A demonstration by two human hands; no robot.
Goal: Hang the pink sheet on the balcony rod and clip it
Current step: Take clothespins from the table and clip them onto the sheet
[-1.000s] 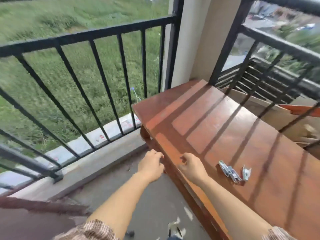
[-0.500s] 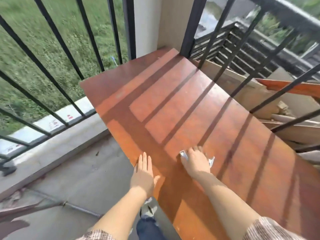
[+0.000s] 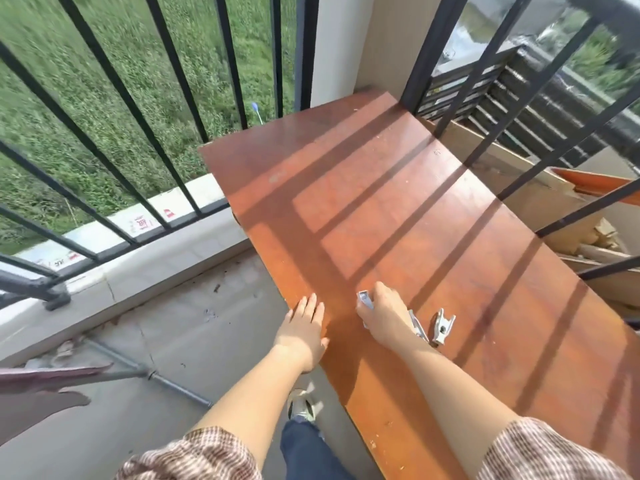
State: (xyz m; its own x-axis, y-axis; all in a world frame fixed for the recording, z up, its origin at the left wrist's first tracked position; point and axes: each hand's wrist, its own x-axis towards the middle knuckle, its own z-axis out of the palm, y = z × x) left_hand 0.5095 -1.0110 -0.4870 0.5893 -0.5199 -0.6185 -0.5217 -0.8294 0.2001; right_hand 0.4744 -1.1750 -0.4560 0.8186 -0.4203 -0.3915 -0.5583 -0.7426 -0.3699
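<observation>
Since half a second ago, right hand (image 3: pixel 384 317) has lifted one clip (image 3: pixel 363 300), pinched, uncovering two clips (image 3: pixel 441 325) on the table (image 3: pixel 381 202); left hand (image 3: pixel 304 325) lies flat at its edge. Pink sheet (image 3: pixel 45 375) sits lower left. Red ledge print (image 3: pixel 141 223) unreadable.

Red-brown wooden worktop (image 3: pixel 398 209), glossy, striped with rail shadows. Left hand (image 3: pixel 304 327) lies flat on its near-left edge. Right hand (image 3: pixel 384 317) sits on the surface pinching a clip (image 3: pixel 364 299), with a second clip (image 3: pixel 417 323) partly under the wrist and a third clip (image 3: pixel 442 326) lying free just beside. Grey concrete floor (image 3: pixel 194 341) carries a metal pipe (image 3: pixel 180 388).
</observation>
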